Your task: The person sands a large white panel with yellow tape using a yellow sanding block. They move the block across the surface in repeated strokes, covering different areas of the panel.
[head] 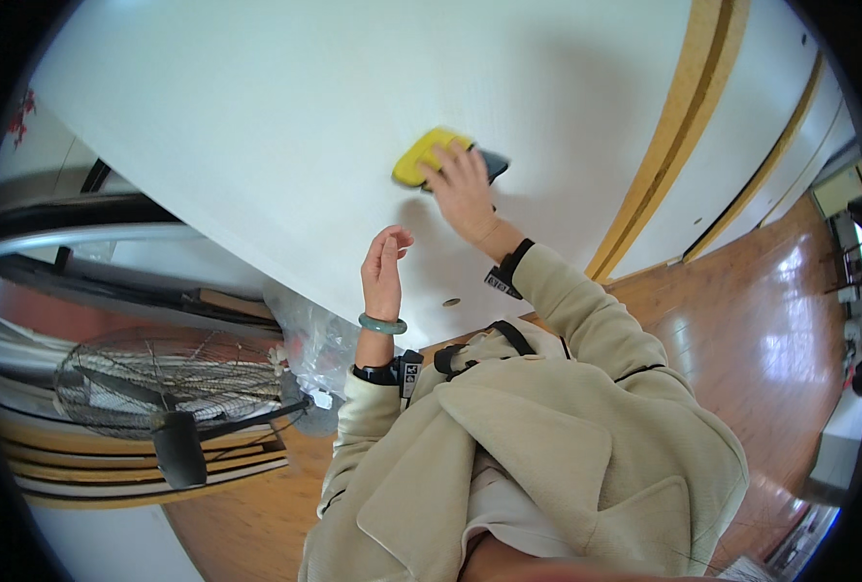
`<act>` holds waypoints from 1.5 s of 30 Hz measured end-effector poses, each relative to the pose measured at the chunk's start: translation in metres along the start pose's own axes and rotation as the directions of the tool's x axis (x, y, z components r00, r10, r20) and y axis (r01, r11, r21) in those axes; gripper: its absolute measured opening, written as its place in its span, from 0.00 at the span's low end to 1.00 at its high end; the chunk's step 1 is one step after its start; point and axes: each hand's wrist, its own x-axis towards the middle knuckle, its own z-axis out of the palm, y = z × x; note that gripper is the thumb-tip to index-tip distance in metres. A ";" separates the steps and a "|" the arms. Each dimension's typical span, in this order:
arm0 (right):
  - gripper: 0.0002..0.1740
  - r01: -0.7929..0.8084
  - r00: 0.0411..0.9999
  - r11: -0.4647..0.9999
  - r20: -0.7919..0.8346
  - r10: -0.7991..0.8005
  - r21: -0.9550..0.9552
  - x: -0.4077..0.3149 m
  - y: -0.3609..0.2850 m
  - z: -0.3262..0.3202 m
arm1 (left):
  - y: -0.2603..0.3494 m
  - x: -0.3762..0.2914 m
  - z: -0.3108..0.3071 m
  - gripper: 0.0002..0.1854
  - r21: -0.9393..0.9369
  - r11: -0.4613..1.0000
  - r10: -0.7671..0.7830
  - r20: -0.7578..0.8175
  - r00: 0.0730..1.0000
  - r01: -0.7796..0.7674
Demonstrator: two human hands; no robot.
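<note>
My right hand [463, 196] is spread over a yellow and dark grey wiping pad [422, 161], pressing it against a large white panel [271, 138]. The pad looks slightly blurred, and my palm hides part of it. Lower and to the left, my left hand [383, 265] is raised in front of the panel with its fingers loosely curled. It holds nothing, and I cannot tell whether it touches the surface. A green bangle [382, 324] circles my left wrist. Near the panel's lower edge is a small oval hole [451, 301].
More white panels with yellow-brown edges [649, 160] stand at the right. On the left are a black wire-cage fan [161, 385], clear plastic wrap [314, 327] and a stack of boards [140, 455]. Shiny wood-look flooring [751, 349] extends to the right.
</note>
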 end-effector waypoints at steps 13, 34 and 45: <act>0.32 -0.478 0.875 0.878 -0.081 0.476 0.004 -0.018 0.063 -0.019 | 0.000 0.010 0.044 0.17 0.083 0.996 -0.036 0.147 0.989 0.023; 0.32 -0.950 0.200 0.251 -0.256 0.946 0.187 -0.154 0.303 -0.026 | -0.022 0.017 0.103 0.16 0.204 0.976 -0.131 0.290 0.948 0.072; 0.30 -0.839 0.389 0.500 -0.406 0.827 0.215 -0.099 0.341 -0.060 | -0.019 0.017 0.130 0.15 0.256 0.964 -0.154 0.342 0.927 0.066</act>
